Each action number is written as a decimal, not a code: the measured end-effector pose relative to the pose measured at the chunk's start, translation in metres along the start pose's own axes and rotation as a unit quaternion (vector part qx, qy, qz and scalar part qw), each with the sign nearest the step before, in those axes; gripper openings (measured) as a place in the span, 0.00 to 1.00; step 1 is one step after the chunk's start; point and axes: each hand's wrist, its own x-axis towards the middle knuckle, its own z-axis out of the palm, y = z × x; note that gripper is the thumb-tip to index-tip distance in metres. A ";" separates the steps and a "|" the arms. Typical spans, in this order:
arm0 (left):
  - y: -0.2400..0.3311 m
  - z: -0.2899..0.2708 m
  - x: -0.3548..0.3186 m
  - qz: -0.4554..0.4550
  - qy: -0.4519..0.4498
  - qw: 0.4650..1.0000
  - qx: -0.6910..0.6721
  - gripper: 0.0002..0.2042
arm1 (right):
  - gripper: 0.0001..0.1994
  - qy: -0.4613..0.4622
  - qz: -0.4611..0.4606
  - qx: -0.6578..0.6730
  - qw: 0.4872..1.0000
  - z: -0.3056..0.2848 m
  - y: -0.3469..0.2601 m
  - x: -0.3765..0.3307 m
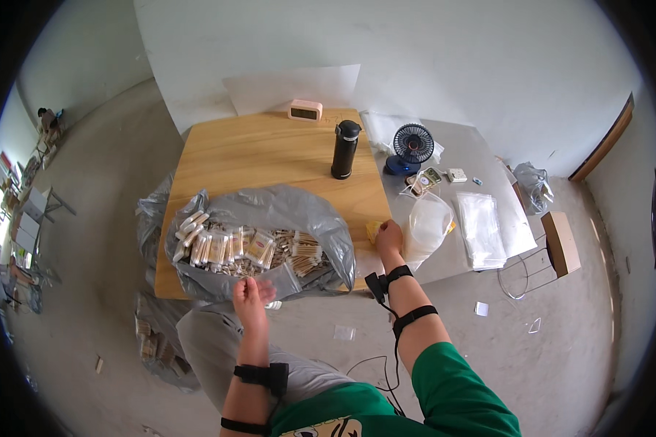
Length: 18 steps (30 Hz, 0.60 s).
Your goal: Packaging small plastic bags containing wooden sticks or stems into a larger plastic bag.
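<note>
My left hand (251, 306) is closed on a small clear plastic bag (283, 280) at the front edge of the wooden table. Just behind it, a large grey plastic bag (284, 200) lies spread open. Inside that bag are bundles of cotton swabs (219, 247) in clear packets, with loose swabs (304, 255) on the right. My right hand (389, 239) is closed at the table's right side, beside a small yellow piece (373, 230); what its fingers hold is hidden. Right of that hand stands a translucent plastic tub (428, 222).
A black flask (345, 149) and a pink clock (305, 110) stand at the back. On the grey table are a small fan (413, 143) and a stack of clear bags (480, 229). A cardboard box (562, 242) is off the right edge.
</note>
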 end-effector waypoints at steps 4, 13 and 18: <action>-0.001 0.013 -0.005 -0.011 -0.029 0.999 0.010 0.11 | 0.07 0.007 -0.020 -0.117 0.993 -0.008 -0.005 -0.005; 0.002 0.068 -0.039 -0.006 -0.156 0.988 0.015 0.08 | 0.08 -0.102 -0.121 0.323 0.933 -0.084 -0.059 -0.139; -0.028 0.079 -0.054 0.095 -0.203 0.963 0.147 0.09 | 0.14 -0.226 0.002 0.431 0.874 -0.099 -0.046 -0.186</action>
